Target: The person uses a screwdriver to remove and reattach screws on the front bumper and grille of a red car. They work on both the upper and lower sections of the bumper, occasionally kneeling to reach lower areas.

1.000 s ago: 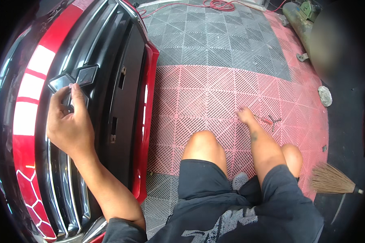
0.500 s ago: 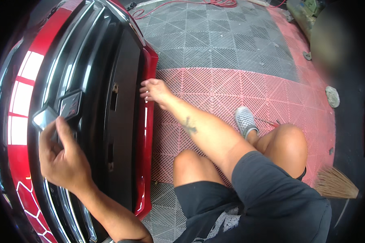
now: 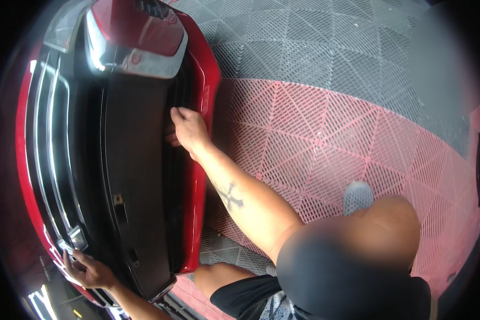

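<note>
A car front end with a black grille (image 3: 90, 138) and red bumper edge (image 3: 202, 101) fills the left side. My left hand (image 3: 93, 273) is at the lower left, thumb and forefinger apart, their tips at the chrome-edged emblem (image 3: 79, 238). My right hand (image 3: 191, 130) reaches into the dark lower opening beside the red edge. Its thumb lies against the curled forefinger, and the other fingers are shadowed; whether anything is between them is hidden. A flat black panel (image 3: 136, 138) with small mounting holes lies between my hands.
A shiny chrome-framed corner piece (image 3: 144, 64) sits at the upper end of the front. Grey grid tiles (image 3: 304, 42) and pink grid tiles (image 3: 314, 138) cover the floor. My bent knee (image 3: 389, 229) and a grey shoe (image 3: 358, 197) are at the right.
My view has shifted along the car front. The right hand has moved from beside the red edge into the lower opening and curled. The left hand's thumb and forefinger remain at the emblem.
</note>
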{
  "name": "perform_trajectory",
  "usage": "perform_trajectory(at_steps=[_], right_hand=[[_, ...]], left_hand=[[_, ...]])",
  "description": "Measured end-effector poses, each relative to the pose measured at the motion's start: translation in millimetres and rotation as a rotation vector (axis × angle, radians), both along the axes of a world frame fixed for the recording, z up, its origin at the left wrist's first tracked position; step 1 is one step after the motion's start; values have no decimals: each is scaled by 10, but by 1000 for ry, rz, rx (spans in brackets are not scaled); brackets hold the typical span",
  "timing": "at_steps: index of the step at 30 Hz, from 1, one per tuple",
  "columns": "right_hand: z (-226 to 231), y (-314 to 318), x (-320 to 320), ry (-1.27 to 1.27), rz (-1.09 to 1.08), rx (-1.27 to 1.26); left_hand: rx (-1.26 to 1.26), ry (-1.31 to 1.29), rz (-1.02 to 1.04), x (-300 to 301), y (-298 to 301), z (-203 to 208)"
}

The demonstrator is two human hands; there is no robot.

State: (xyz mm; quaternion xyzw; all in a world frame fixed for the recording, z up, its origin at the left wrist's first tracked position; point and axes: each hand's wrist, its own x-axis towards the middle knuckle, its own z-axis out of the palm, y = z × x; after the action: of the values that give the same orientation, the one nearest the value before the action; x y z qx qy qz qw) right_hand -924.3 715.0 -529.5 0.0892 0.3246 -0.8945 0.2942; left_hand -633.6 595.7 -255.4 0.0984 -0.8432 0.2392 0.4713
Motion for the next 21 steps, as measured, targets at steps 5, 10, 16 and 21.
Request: perform_trajectory(at_steps=[5, 10, 16, 21], right_hand=[[-108, -38, -420, 148, 206, -133], [-270, 40, -551, 0, 417, -375], [-248, -83, -600, -87, 422, -430], [-190, -75, -575, -64, 410, -370]], left_hand=[[-150, 11, 114, -189, 160, -13], [60, 112, 356, -286, 540, -106], [642, -144, 227, -927, 1590, -1437], [1868, 398, 120, -1789, 1486, -2359]])
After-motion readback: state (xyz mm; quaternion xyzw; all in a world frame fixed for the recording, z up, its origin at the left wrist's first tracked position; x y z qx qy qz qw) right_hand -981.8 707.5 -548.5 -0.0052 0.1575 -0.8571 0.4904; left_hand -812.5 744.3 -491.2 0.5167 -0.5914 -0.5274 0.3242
